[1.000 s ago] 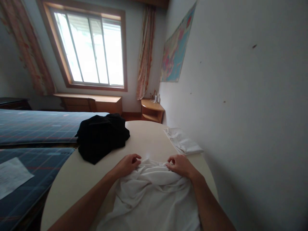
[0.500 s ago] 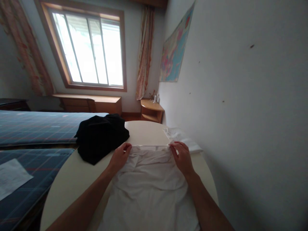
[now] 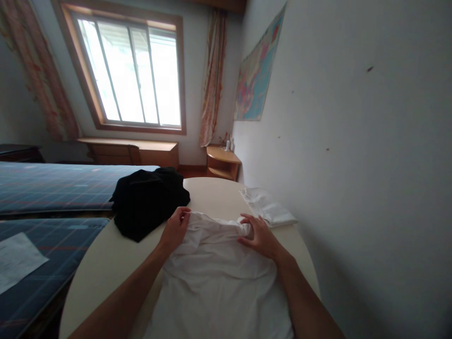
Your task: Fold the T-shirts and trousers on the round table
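Note:
A wrinkled white garment lies spread over the round table, its far edge at mid-table. At that edge's left corner, my left hand is closed in a pinch on the fabric. My right hand curls round the bunched right corner, thumb and fingers a little apart with cloth between them. Just beyond my left hand is a heap of black cloth. Past my right hand rests a folded white cloth, near the wall.
The round cream table stands against the white wall. Two plaid mattresses are on the left, the nearer one bearing a paper sheet. A corner shelf and a low wooden desk stand beyond, below the window.
My right hand has shifted slightly left and toward me, bunching the garment's right corner. That far edge, taut before, now sags unevenly. My left hand has barely moved.

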### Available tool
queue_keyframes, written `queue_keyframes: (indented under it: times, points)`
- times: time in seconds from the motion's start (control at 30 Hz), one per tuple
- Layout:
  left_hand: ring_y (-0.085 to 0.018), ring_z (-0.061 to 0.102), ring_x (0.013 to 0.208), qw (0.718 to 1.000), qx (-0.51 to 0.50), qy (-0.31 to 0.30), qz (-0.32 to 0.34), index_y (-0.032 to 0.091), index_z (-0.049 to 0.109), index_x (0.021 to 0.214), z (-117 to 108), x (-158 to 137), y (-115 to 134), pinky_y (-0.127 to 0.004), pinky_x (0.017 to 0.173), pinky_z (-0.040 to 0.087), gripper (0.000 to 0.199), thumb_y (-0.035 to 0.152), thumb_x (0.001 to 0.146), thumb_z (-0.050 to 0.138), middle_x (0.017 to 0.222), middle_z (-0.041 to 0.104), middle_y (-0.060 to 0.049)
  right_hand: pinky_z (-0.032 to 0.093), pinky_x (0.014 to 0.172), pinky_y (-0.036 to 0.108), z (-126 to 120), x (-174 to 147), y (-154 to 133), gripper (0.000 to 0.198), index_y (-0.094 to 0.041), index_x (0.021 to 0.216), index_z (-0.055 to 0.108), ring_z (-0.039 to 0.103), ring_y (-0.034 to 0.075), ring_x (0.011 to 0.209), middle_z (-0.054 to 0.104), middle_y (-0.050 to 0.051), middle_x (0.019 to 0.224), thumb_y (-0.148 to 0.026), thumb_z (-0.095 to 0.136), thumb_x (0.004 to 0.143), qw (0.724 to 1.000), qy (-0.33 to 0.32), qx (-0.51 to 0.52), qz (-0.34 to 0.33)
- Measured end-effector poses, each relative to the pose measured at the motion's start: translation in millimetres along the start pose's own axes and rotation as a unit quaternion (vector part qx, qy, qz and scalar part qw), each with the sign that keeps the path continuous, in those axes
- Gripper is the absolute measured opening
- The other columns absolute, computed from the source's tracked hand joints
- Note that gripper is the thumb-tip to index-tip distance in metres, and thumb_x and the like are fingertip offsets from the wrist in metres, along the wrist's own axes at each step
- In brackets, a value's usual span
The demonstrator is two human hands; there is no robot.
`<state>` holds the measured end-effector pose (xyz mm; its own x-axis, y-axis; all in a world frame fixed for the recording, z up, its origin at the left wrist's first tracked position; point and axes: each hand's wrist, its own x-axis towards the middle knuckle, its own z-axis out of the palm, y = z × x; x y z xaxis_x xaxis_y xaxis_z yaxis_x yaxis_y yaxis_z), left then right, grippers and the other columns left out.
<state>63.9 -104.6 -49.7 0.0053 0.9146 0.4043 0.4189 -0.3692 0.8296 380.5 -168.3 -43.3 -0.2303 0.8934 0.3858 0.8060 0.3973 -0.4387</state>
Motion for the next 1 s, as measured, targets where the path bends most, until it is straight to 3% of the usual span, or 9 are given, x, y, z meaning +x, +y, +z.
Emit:
queue_keyframes:
  times: [0.07,0.17,0.23,0.43,0.73,1.0]
  points:
    - [-0.018,0.064,0.07,0.999,-0.022,0.028,-0.017,0.019,0.054,0.097,-1.0,2.7,-3.5,-0.029,0.065,0.049,0.025,0.042,0.085,0.05,0.079,0.066,-0.003,0.027,0.112,0.054,-1.3,-0.3,2.1,0.067,-0.023,0.131,0.049,0.059,0.027,0.116,0.067,0.009,0.119,-0.056,0.071,0.076,1.0,0.0,0.002,-0.007]
    - [-0.017,0.062,0.065,0.997,-0.034,0.056,-0.033,0.02,0.052,0.091,-5.7,6.0,-2.6,-0.027,0.06,0.047,0.026,0.044,0.081,0.054,0.073,0.064,-0.001,0.044,0.096,0.041,-2.5,2.9,5.3,0.035,-0.021,0.108,0.058,0.065,0.023,0.101,0.071,0.007,0.102,-0.051,0.057,0.089,0.999,0.042,0.01,0.007]
    - [-0.017,0.06,0.064,0.997,-0.036,0.062,-0.031,0.02,0.052,0.087,-10.6,7.5,1.7,-0.026,0.059,0.045,0.027,0.046,0.08,0.056,0.072,0.063,-0.001,0.047,0.085,0.035,-4.6,5.2,5.9,0.032,-0.021,0.097,0.06,0.066,0.022,0.092,0.071,0.007,0.092,-0.05,0.048,0.095,0.996,0.082,0.007,0.027]
    - [-0.018,0.064,0.069,0.995,-0.079,0.045,-0.031,0.018,0.055,0.101,-24.1,9.7,16.7,-0.026,0.062,0.046,0.041,0.05,0.075,0.061,0.077,0.069,-0.003,0.046,0.068,0.027,-12.9,4.8,0.9,0.04,-0.021,0.101,0.061,0.064,0.018,0.069,0.07,0.005,0.083,-0.055,0.042,0.096,0.98,0.178,0.014,0.091]
    - [-0.018,0.065,0.073,0.998,-0.053,0.001,0.026,0.018,0.061,0.1,-34.4,20.9,25.5,-0.026,0.064,0.046,0.039,0.051,0.079,0.061,0.082,0.07,-0.004,0.042,0.061,0.024,-27.7,19.1,-8.9,0.05,-0.017,0.101,0.066,0.057,0.015,0.061,0.063,0.001,0.069,-0.061,0.043,0.093,0.96,0.255,0.04,0.106]
    - [-0.018,0.065,0.076,0.995,0.029,0.003,0.1,0.017,0.062,0.098,-47.0,89.8,51.2,-0.028,0.071,0.047,0.032,0.044,0.082,0.06,0.084,0.071,-0.005,0.041,0.062,0.025,-88.0,77.7,-15.7,0.045,-0.02,0.098,0.069,0.061,0.017,0.064,0.067,0.003,0.071,-0.06,0.05,0.091,0.968,0.238,-0.041,0.072]
